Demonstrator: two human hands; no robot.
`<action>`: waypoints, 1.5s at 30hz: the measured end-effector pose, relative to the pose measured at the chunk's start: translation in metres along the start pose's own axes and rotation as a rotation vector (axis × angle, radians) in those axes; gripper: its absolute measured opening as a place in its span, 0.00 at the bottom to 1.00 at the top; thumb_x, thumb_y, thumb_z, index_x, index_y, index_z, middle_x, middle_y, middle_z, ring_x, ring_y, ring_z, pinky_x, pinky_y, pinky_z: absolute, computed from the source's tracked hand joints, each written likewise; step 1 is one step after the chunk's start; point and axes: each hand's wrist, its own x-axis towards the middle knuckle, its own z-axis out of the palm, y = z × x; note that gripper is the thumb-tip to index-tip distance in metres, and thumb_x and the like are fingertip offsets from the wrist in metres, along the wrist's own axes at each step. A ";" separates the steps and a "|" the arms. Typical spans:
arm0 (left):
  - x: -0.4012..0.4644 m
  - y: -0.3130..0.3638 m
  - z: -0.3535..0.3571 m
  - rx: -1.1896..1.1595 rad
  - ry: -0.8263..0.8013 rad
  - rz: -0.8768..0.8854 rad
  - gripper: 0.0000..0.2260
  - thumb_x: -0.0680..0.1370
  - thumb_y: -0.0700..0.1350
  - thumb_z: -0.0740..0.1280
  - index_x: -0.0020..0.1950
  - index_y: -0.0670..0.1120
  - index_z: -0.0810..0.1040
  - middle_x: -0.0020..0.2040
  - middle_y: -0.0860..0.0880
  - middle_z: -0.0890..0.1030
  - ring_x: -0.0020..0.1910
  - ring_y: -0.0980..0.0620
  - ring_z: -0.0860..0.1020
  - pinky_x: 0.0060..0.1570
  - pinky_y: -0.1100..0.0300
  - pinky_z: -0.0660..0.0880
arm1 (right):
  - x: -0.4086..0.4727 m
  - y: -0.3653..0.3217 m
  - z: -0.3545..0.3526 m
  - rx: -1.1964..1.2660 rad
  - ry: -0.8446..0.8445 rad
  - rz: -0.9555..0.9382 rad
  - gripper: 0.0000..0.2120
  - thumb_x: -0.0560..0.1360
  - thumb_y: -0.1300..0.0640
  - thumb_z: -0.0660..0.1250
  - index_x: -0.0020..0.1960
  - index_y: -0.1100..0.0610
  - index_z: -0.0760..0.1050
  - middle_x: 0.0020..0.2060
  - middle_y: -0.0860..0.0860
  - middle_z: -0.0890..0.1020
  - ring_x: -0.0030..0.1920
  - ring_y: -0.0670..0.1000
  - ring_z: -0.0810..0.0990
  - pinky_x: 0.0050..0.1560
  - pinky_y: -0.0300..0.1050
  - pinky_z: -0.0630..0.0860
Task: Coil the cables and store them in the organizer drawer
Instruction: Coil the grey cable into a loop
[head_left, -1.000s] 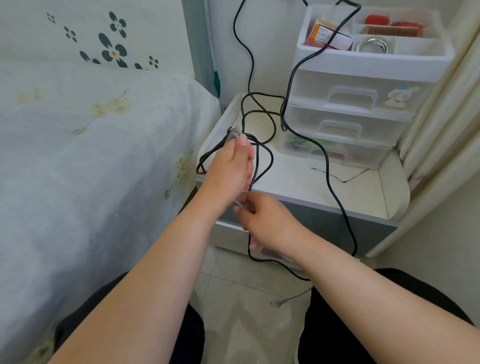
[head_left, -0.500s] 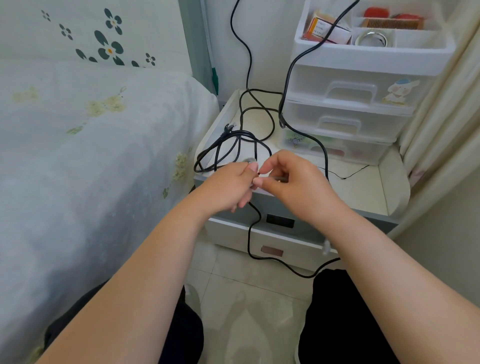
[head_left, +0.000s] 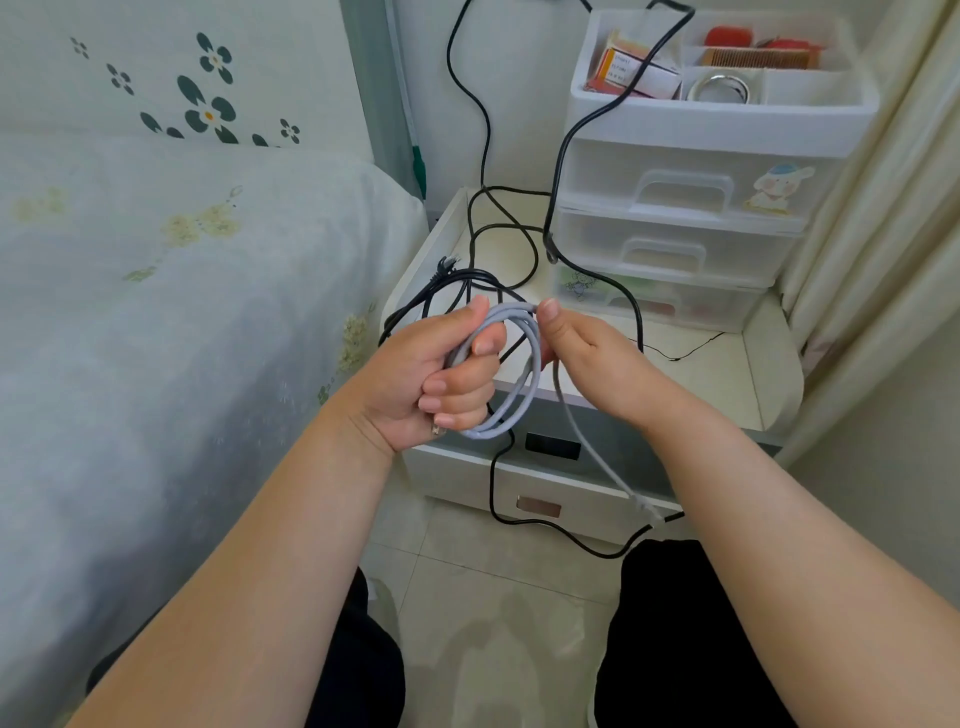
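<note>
Left hand (head_left: 441, 374) has its fingers curled round a grey cable (head_left: 524, 374) wound in a few loops, held in front of the nightstand (head_left: 727, 374). Right hand (head_left: 582, 348) pinches the top of the loop; the free tail hangs down to its plug near the right knee. Black cables (head_left: 483, 270) lie tangled on the nightstand beside the closed drawer organizer (head_left: 701, 130).

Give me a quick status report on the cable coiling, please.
Left hand grips grey cable coil; right hand pinches top loop. Tail dangling. Black cables uncoiled on nightstand; organizer drawers closed.
</note>
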 end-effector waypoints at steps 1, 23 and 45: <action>0.000 0.000 0.000 -0.026 -0.002 0.020 0.21 0.81 0.53 0.52 0.34 0.48 0.74 0.18 0.56 0.65 0.15 0.61 0.61 0.17 0.68 0.61 | 0.002 0.000 0.002 0.065 -0.012 0.014 0.32 0.76 0.34 0.44 0.41 0.57 0.75 0.39 0.50 0.81 0.43 0.51 0.78 0.56 0.53 0.75; 0.013 -0.003 -0.001 0.460 0.831 0.342 0.14 0.82 0.40 0.49 0.52 0.44 0.74 0.21 0.53 0.66 0.26 0.51 0.80 0.30 0.60 0.78 | -0.028 -0.007 0.047 -0.761 -0.277 -0.312 0.11 0.81 0.53 0.55 0.59 0.49 0.72 0.44 0.49 0.73 0.50 0.54 0.74 0.56 0.51 0.64; 0.009 -0.009 -0.004 0.113 0.198 -0.204 0.21 0.81 0.56 0.53 0.32 0.48 0.69 0.18 0.54 0.61 0.14 0.59 0.56 0.18 0.68 0.50 | -0.006 -0.006 0.012 0.155 0.130 -0.242 0.10 0.74 0.50 0.69 0.52 0.49 0.72 0.55 0.45 0.70 0.50 0.48 0.77 0.50 0.41 0.75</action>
